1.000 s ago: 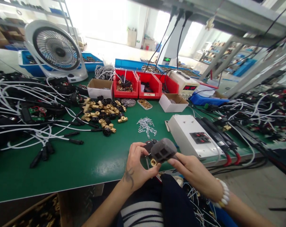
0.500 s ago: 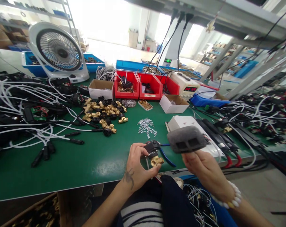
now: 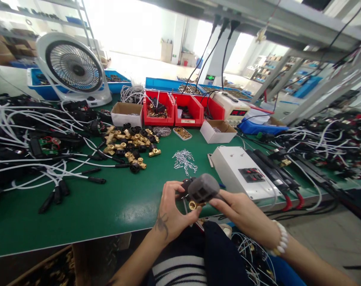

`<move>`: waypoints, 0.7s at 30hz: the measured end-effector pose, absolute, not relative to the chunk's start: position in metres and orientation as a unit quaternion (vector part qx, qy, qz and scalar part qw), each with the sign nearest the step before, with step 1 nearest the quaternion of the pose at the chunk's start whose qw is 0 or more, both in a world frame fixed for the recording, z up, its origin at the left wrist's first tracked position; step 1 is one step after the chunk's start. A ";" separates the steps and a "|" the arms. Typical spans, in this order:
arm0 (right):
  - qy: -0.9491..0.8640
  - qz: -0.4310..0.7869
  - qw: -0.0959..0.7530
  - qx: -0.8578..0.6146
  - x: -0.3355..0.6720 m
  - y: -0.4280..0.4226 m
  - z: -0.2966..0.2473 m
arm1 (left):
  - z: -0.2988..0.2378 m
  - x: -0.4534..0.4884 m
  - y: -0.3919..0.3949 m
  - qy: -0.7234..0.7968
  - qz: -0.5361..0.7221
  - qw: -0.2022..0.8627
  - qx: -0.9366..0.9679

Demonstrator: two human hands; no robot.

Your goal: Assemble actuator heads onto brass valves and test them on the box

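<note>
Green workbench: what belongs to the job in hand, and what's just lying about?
Probably the job:
brass fitting, in the left hand
grey-headed tool, in the right hand
metal clips, perhaps

Apparently just lying about:
fan
unit with red display

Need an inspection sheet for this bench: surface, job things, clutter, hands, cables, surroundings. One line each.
Surface: shiny green bench top, light glare near the front edge.
Job things: black-and-brass fitting assembly, partly hidden by a dark grey block-headed tool; contact unclear.
Clutter: pile of brass and black fittings, loose silver wire clips, red plastic bins.
Hands: left hand holds the assembly; right hand grips the tool.
Cables: tangled white cables with black connectors at left; black cables with plugs hang overhead.
Surroundings: round white desk fan at back left.
</note>
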State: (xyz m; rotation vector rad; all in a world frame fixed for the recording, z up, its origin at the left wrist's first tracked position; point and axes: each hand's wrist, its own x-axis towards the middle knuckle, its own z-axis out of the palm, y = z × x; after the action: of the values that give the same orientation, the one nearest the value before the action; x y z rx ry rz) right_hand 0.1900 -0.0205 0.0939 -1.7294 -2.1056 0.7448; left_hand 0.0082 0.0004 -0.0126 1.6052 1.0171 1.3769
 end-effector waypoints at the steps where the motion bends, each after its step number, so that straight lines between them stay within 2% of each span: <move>1: -0.727 0.248 0.191 -0.611 0.191 -0.020 0.095 | -0.013 0.008 0.000 0.401 0.538 0.389 0.631; 3: -0.703 0.228 0.252 -0.624 0.192 -0.020 0.096 | -0.014 0.008 0.000 0.402 0.531 0.395 0.632; 4: -0.700 0.231 0.255 -0.626 0.192 -0.020 0.095 | -0.014 0.008 0.000 0.402 0.531 0.397 0.632; 7: -0.726 0.273 0.173 -0.607 0.191 -0.019 0.091 | -0.013 0.008 0.000 0.400 0.537 0.395 0.629; 9: -0.729 0.289 0.159 -0.599 0.191 -0.019 0.090 | -0.012 0.008 0.000 0.401 0.538 0.394 0.628; 12: -0.676 0.283 0.267 -0.626 0.195 -0.021 0.091 | -0.011 0.008 0.000 0.406 0.530 0.393 0.632; 14: -0.657 0.285 0.292 -0.633 0.194 -0.023 0.089 | -0.011 0.009 0.000 0.408 0.530 0.392 0.632; 18: -0.721 0.297 0.164 -0.605 0.187 -0.020 0.086 | -0.010 0.009 0.000 0.401 0.542 0.391 0.626; 21: -0.719 0.273 0.175 -0.615 0.189 -0.014 0.091 | -0.012 0.010 0.000 0.400 0.542 0.397 0.623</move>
State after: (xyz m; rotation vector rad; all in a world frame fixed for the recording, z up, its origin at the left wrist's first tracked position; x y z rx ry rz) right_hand 0.1885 -0.0139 0.0913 -1.7434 -2.0371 0.7728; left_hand 0.0099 0.0005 -0.0116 1.5778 1.0141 1.3736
